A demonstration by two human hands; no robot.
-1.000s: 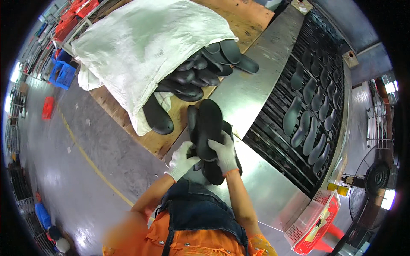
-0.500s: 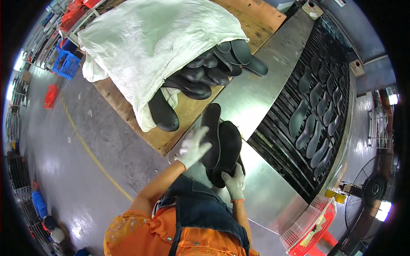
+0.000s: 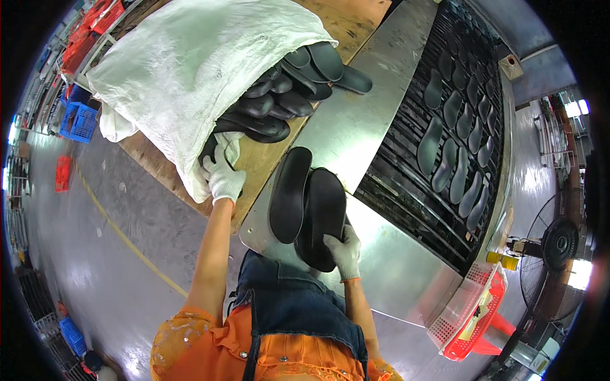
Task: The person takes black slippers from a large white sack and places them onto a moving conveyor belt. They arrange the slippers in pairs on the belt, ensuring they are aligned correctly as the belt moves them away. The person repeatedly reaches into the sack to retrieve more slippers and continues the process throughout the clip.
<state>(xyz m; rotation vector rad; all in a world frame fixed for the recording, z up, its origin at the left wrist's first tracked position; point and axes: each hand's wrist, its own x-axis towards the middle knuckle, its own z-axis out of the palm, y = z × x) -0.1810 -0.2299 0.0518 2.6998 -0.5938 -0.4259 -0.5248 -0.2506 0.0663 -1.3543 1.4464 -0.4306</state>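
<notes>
My gloved right hand (image 3: 345, 253) is closed on the heel end of a black shoe insole (image 3: 325, 203), its thumb on top. At least one more insole lies under it, mostly hidden. Beside it, a second black insole (image 3: 290, 197) lies on the metal tabletop (image 3: 406, 254), untouched. My gloved left hand (image 3: 223, 176) reaches to the mouth of a white woven sack (image 3: 210, 70). Its fingers are closed around a dark insole (image 3: 207, 150), mostly covered by the glove and sack. Several more black insoles (image 3: 279, 101) spill from the sack.
On the right, several insoles (image 3: 429, 146) lie spread over a dark slatted conveyor (image 3: 394, 190). A red and white plastic basket (image 3: 467, 311) stands at the near right, with a black fan (image 3: 559, 238) beyond. The sack rests on a wooden board (image 3: 152, 159).
My left hand has moved from beside the insoles on the metal up to the sack's mouth and closed on an insole there. My right hand keeps its grip; the whole view has shifted slightly.
</notes>
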